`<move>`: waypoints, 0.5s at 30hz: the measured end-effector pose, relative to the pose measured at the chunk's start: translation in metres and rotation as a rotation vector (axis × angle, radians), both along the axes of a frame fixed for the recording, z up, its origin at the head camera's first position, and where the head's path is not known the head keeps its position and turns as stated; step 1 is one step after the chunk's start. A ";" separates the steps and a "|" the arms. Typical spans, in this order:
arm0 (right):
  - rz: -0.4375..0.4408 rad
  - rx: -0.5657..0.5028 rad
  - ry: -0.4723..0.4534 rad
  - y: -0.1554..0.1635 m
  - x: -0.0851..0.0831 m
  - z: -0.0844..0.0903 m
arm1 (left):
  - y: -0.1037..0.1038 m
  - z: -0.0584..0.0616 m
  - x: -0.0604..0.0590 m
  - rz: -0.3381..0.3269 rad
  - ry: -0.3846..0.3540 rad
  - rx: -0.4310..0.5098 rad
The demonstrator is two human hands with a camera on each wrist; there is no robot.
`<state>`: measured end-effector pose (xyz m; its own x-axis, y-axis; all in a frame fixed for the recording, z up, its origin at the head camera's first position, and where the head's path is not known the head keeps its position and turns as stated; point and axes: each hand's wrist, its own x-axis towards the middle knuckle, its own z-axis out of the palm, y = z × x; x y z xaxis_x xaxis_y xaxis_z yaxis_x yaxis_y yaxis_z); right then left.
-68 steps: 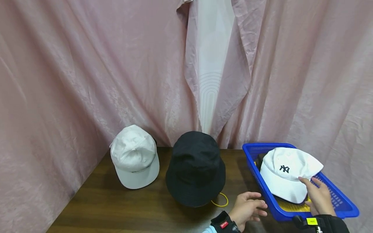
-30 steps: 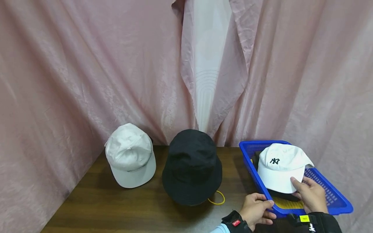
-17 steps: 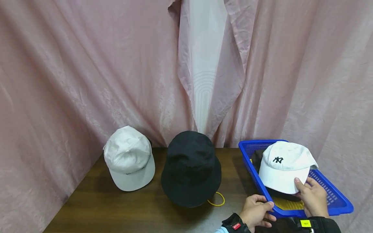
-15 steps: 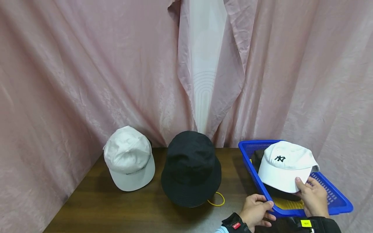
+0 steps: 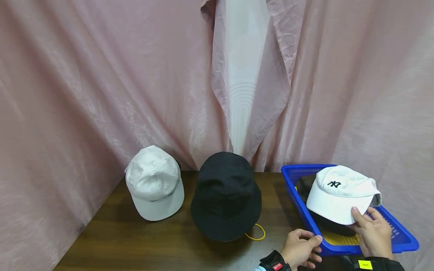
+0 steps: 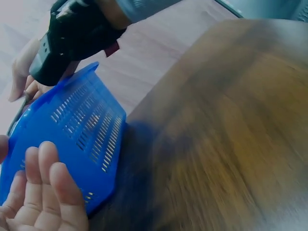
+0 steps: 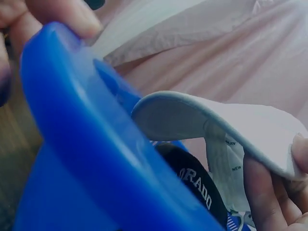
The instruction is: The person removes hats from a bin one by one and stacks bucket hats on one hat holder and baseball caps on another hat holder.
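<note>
Your right hand [image 5: 373, 235] pinches the brim of the white NY cap [image 5: 340, 194], thumb on top and fingers [image 7: 262, 185] curled underneath — the right wrist view shows the brim's pale underside [image 7: 202, 118] raised clear of the blue basket [image 5: 400, 241]. The cap sits tilted above the basket's right half, its crown toward the curtain and its brim toward you. Beneath it, inside the basket, lies a dark cap [image 5: 330, 224] with white lettering [image 7: 195, 185] on its band, and under that a yellow item [image 5: 335, 239] shows on the basket floor.

Your left hand [image 5: 301, 250] holds the basket's near left corner, thumb hooked over the rim and fingers [image 6: 45, 192] only loosely bent against the slotted outer wall [image 6: 86, 130]. It grips the rim lightly rather than clenching it. Both wrists wear black straps.

The basket rests at the right end of the dark wooden table [image 5: 135, 241]. Left of it, well apart from your hands, a black bucket hat [image 5: 226, 195] sits crown up at mid-table with a yellow loop of cord [image 5: 257, 233] at its near edge. Further left lies a plain white cap [image 5: 154, 182], brim toward you. Pink curtains [image 5: 84, 86] hang behind — a paler panel [image 5: 244, 67] shows in the gap.
</note>
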<state>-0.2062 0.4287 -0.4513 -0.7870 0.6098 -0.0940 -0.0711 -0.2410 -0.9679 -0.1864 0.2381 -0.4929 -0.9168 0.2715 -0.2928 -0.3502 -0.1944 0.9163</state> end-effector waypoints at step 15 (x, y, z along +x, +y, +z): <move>0.106 -0.192 0.302 -0.004 0.019 0.012 | -0.030 0.003 -0.010 -0.114 0.040 0.103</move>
